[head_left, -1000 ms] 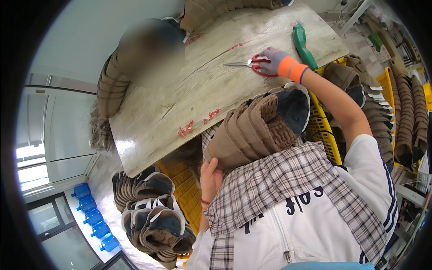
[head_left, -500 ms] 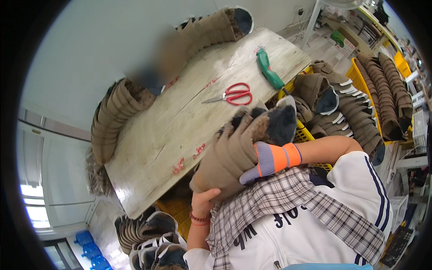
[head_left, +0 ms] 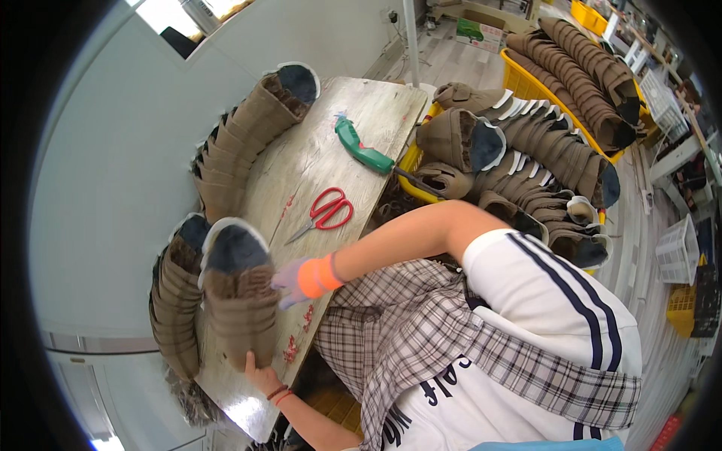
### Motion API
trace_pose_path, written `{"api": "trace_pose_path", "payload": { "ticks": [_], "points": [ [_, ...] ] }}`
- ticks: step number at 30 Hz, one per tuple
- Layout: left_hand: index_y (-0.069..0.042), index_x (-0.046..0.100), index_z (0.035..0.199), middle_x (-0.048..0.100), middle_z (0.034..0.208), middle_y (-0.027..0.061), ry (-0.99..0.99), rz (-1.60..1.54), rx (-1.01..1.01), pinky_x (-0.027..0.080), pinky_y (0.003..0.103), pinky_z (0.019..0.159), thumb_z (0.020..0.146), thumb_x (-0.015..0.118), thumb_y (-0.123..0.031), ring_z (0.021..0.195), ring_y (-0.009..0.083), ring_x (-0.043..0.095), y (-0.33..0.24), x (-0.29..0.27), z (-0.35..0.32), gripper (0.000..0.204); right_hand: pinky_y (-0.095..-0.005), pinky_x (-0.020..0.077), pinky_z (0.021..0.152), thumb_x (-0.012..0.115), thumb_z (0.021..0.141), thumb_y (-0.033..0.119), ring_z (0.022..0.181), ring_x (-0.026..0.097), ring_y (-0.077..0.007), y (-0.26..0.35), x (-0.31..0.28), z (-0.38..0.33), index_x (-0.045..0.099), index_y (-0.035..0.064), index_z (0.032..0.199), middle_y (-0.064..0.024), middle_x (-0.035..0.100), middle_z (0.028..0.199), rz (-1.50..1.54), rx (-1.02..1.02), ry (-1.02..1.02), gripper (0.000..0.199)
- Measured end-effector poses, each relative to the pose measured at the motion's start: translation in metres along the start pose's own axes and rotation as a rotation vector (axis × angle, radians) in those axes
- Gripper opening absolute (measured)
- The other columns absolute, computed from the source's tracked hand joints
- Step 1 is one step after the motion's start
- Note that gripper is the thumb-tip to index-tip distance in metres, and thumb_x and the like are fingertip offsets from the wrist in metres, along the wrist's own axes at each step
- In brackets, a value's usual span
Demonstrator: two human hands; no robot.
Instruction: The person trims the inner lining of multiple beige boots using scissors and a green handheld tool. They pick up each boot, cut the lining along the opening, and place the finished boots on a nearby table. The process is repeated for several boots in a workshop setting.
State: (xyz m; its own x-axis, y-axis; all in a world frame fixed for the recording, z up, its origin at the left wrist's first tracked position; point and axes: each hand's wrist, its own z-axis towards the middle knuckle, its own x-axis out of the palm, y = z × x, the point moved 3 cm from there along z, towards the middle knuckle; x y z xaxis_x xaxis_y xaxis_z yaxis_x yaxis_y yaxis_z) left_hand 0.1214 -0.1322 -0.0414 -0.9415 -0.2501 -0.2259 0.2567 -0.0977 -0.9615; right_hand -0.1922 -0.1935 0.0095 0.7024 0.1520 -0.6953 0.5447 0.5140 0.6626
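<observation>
A stack of nested brown fleece-lined shoe uppers [head_left: 242, 312], dark-lined end facing away, is at the left end of the wooden table [head_left: 316, 135]. My bare left hand [head_left: 263, 378], with red bracelets at the wrist, grips its near toe end; the fingers underneath are hidden. Beside the stack's right side is my right hand [head_left: 301, 283] in a grey and orange glove, its fingers apart and slightly blurred, at or touching the edge. Red-handled scissors [head_left: 331, 209] lie on the tabletop. Farther off rests a green corded hand tool [head_left: 362, 148].
Two more stacks of uppers, one far [head_left: 244, 135] and one near [head_left: 174, 301], line the wall side. At the right, a yellow crate [head_left: 410, 161] and a second yellow crate [head_left: 519, 75] hold several stacks. A pale post [head_left: 411, 45] rises behind the table.
The stack has gone from my lap to the table's left end, carried by both hands. My right hand has shifted from around the stack to its side. The view has turned.
</observation>
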Motion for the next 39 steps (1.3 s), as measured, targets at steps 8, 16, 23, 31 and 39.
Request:
{"api": "trace_pose_path", "payload": {
  "ticks": [8, 16, 23, 31, 39],
  "points": [
    [0.008, 0.050, 0.118, 0.053, 0.119, 0.0171, -0.123, -0.252, -0.033, 0.038, 0.032, 0.093, 0.088, 0.056, -0.019, 0.104, 0.0253, 0.051, 0.010, -0.032, -0.014, 0.040, -0.0312, 0.0486, 0.069, 0.059, 0.085, 0.022, 0.077, 0.061, -0.0180, -0.158, -0.200, -0.154, 0.062, 0.0036, 0.087, -0.0050, 0.063, 0.078, -0.165, 0.407, -0.732, 0.019],
    [0.006, 0.043, 0.123, 0.048, 0.118, 0.0180, -0.441, -0.241, -0.183, 0.042, 0.035, 0.089, 0.090, 0.050, -0.018, 0.104, 0.0262, 0.049, -0.028, -0.004, -0.062, 0.042, -0.0334, 0.0473, 0.081, 0.072, 0.060, 0.058, 0.092, 0.061, -0.0269, -0.415, -0.224, -0.325, 0.059, -0.0045, 0.106, -0.0189, 0.063, 0.102, -0.052, 1.266, -0.906, 0.079],
    [0.008, 0.050, 0.111, 0.055, 0.100, 0.0173, -0.838, 0.075, 0.004, 0.050, 0.034, 0.078, 0.083, 0.051, -0.009, 0.089, 0.0273, 0.056, -0.048, -0.004, -0.076, 0.033, -0.0314, 0.0481, 0.079, 0.085, 0.053, 0.041, 0.089, 0.062, -0.0245, -0.414, -0.206, -0.303, 0.059, -0.0051, 0.105, -0.0153, 0.065, 0.098, 0.250, 1.107, -1.024, 0.074],
    [0.005, 0.057, 0.100, 0.058, 0.096, 0.0109, -0.099, 0.167, 0.183, 0.046, 0.028, 0.079, 0.086, 0.049, -0.003, 0.084, 0.0181, 0.056, -0.142, 0.165, -0.059, 0.018, -0.0261, 0.0486, 0.075, 0.083, 0.062, 0.021, 0.083, 0.062, -0.0129, -0.251, -0.262, -0.270, 0.059, -0.0042, 0.104, -0.0093, 0.066, 0.094, 0.236, 0.566, -1.077, 0.055],
    [0.002, 0.053, 0.117, 0.050, 0.114, 0.0085, 0.543, -0.276, 0.140, 0.039, 0.031, 0.090, 0.076, 0.065, -0.004, 0.104, 0.0185, 0.048, -0.170, 0.290, -0.063, 0.043, -0.0278, 0.0488, 0.072, 0.081, 0.063, 0.020, 0.081, 0.059, -0.0093, -0.054, -0.205, -0.154, 0.060, -0.0029, 0.102, -0.0100, 0.067, 0.088, 0.386, 0.185, -0.452, 0.050]
  ]
}}
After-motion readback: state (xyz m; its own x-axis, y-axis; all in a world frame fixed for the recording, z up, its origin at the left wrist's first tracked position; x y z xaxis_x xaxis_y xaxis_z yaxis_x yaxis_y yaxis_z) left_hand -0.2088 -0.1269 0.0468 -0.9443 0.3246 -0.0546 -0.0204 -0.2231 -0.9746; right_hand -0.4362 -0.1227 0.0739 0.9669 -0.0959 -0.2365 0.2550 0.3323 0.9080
